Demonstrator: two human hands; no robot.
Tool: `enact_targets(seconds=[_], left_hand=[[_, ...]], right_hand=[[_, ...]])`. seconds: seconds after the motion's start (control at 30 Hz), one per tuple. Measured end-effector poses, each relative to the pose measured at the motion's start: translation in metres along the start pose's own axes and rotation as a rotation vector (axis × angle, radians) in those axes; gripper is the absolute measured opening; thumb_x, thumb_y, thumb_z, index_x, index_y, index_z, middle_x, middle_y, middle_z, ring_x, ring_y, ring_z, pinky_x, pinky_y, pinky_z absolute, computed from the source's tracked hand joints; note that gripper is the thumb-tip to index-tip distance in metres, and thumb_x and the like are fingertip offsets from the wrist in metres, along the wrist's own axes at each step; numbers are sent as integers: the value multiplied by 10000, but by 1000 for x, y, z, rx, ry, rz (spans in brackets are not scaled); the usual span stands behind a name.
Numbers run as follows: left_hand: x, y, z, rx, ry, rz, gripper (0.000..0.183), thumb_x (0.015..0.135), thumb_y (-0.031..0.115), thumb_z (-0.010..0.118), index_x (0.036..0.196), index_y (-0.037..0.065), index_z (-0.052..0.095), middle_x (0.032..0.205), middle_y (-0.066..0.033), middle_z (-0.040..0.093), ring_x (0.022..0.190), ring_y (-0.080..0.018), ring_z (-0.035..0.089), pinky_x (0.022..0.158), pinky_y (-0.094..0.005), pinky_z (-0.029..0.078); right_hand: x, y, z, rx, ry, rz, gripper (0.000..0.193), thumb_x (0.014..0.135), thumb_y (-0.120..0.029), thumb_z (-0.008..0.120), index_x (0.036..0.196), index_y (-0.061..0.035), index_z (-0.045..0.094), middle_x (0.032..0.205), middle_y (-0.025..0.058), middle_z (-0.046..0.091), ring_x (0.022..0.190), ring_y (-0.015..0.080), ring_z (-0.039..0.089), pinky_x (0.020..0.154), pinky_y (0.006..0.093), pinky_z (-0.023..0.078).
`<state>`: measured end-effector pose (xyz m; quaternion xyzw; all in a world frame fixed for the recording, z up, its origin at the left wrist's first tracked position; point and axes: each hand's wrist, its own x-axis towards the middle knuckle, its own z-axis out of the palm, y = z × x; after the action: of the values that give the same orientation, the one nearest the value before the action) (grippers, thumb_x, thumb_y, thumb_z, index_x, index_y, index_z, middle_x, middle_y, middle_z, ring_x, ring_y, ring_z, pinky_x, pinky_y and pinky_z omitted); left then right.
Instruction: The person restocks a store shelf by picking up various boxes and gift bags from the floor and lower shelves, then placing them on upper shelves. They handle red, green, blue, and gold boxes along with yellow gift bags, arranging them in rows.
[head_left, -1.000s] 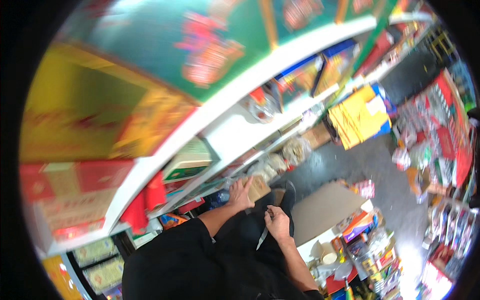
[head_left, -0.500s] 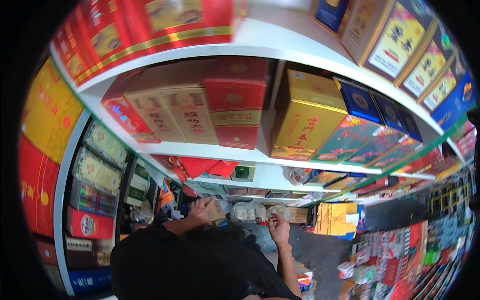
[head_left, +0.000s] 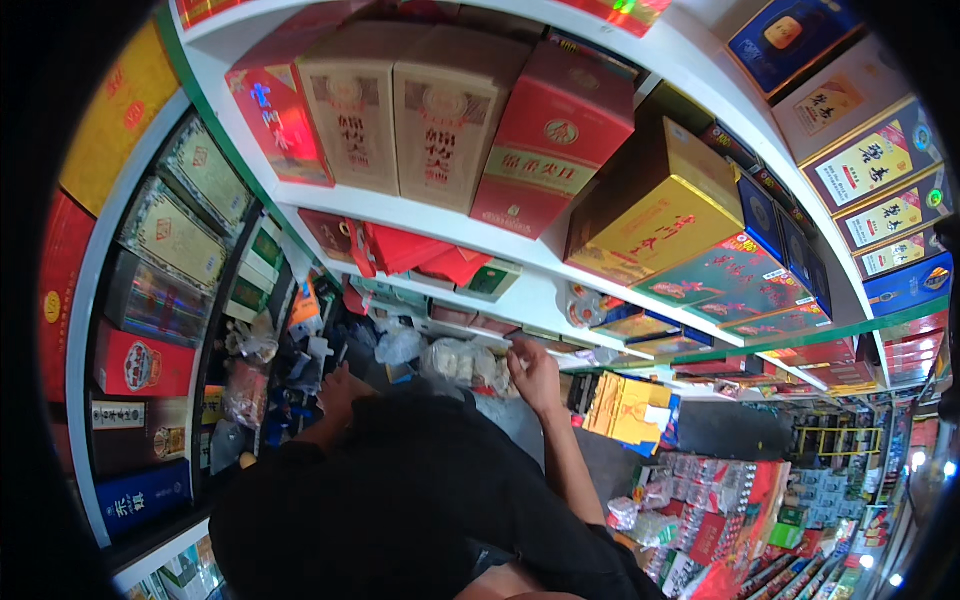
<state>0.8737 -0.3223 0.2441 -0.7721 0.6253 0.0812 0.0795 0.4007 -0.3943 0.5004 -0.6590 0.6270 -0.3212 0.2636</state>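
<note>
My left hand (head_left: 338, 393) is low in shadow beside the left shelf unit, its fingers stretched out and nothing visible in them. Small dark and white items lie around it, too dim to name. My right hand (head_left: 535, 375) is raised in front of the lower shelf with its fingers curled in; whatever they hold, if anything, is hidden. Just left of it lies a clear plastic-wrapped bundle of whitish things (head_left: 450, 362). A crumpled clear plastic bag (head_left: 399, 346) sits between the two hands. My dark-sleeved body covers the lower middle.
White shelves (head_left: 400, 208) with gift boxes, among them a red box (head_left: 555, 140) and a gold box (head_left: 655, 215), stand ahead. Red bags (head_left: 410, 250) hang over a lower shelf edge. Yellow cartons (head_left: 625, 410) and plastic-wrapped packs (head_left: 700, 490) stand at right.
The view has shifted. My left hand has moved left and down, away from the small brown cardboard box it was on, which no longer shows. My right hand has moved up beside the shelf.
</note>
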Motion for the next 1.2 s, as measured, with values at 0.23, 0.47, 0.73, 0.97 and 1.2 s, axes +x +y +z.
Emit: enact_targets(seconds=[0.23, 0.47, 0.73, 0.97, 1.2], left_hand=[[-15, -24, 42, -10, 10, -196, 777, 1095, 388, 720, 1802, 326, 403, 1396, -151, 660, 1153, -400, 713, 894, -583, 615], [5, -52, 16, -129, 132, 123, 691, 1138, 384, 673, 1781, 238, 464, 1364, -189, 701, 1126, -375, 720, 873, -592, 614], [8, -29, -12, -177, -54, -148, 785, 1095, 282, 721, 1805, 249, 388, 1385, -125, 662, 1260, -382, 691, 1028, -595, 584], [-18, -18, -9, -211, -144, -335, 883, 1047, 219, 782, 1821, 296, 362, 1450, -144, 627, 1308, -409, 656, 1015, -631, 587], [-59, -10, 12, -155, 2, -201, 797, 1095, 267, 712, 1817, 310, 377, 1457, -173, 615, 1304, -437, 636, 1031, -670, 555]], right_hand=[[56, -107, -31, 92, 35, -132, 348, 1033, -62, 829, 1370, 13, 785, 1135, 176, 835, 1025, 270, 812, 945, 381, 634], [105, -225, -123, -88, 318, -662, 295, 943, -14, 870, 1232, -4, 812, 1085, 170, 815, 1006, 344, 799, 891, 409, 629], [167, -302, -183, -425, 465, -936, 613, 989, -364, 901, 1428, 24, 719, 1322, 239, 736, 1209, 429, 705, 1042, 522, 578], [249, -309, -211, -721, 243, -726, 1218, 932, -829, 770, 1806, -77, 381, 1815, 340, 382, 1698, 510, 339, 1405, 563, 287], [282, -305, -232, -672, -98, -620, 1266, 756, -479, 1025, 1791, -77, 416, 1789, 276, 472, 1665, 444, 428, 1388, 488, 357]])
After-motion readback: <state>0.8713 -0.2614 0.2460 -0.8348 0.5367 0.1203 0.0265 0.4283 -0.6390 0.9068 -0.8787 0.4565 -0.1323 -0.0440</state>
